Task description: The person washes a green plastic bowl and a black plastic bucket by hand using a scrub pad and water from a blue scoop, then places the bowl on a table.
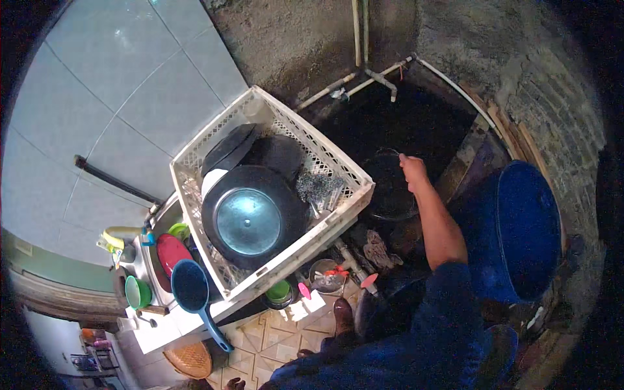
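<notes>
My right hand [414,171] is closed over the dark basin area at the upper right. It seems to grip the edge or thin handle of a round dark vessel [390,187], whose outline is mostly lost in shadow. My left hand is out of view. Left of the vessel stands a white plastic crate [317,241] of dishes. Inside lie a large dark pan or lid [248,222] with a shiny middle, other dark pans [275,156] and a grey mesh scourer [317,186].
A blue barrel [529,231] stands at the right. Pipes [380,83] run along the rough wall. Beside the crate are a blue dipper [190,287], a red plate [173,253] and a green bowl [138,292]. A red-handled valve [369,281] juts out below the crate.
</notes>
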{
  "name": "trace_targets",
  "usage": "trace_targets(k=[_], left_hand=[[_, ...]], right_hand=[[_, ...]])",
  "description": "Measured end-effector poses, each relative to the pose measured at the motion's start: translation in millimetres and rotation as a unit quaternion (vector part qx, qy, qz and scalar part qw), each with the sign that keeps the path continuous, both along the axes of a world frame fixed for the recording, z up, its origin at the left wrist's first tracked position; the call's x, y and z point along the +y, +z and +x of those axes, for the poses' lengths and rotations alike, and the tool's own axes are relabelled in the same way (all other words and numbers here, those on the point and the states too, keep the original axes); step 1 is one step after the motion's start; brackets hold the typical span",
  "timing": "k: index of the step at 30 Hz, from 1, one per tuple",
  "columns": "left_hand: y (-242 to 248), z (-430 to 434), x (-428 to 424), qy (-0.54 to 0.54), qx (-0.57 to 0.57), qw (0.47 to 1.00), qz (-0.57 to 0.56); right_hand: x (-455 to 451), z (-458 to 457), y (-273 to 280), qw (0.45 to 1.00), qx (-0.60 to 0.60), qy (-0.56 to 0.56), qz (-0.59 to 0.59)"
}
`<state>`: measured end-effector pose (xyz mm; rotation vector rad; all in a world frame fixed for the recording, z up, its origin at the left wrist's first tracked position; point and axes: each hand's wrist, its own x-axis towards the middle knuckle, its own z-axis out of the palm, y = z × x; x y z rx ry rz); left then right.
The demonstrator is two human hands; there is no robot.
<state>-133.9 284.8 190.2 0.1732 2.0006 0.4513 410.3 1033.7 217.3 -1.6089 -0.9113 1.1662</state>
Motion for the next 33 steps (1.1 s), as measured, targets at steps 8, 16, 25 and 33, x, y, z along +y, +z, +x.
trace_targets(k=[8,16,25,33], left_hand=[[-41.5,-39.3,-62.8,0.053,-0.070,0.996,0.030],[-37.8,-8.9,-43.6,-0.034,0.025,0.991,0.129],[-101.6,-32.4,-97.2,-0.096,-0.013,0.980,0.176],[-70.2,-21.5,-81.2,-0.009,0.007,0.982,0.191]], right_hand=[[-73.5,13.5,134.8,0.997,0.054,-0.046,0.034],[-165.3,43.9,224.1,0.990,0.060,-0.090,0.093],[-329.8,61.0,300.9,0.987,-0.024,-0.119,0.108],[-466.6,26.9,316.5,0.990,-0.076,-0.088,0.079]])
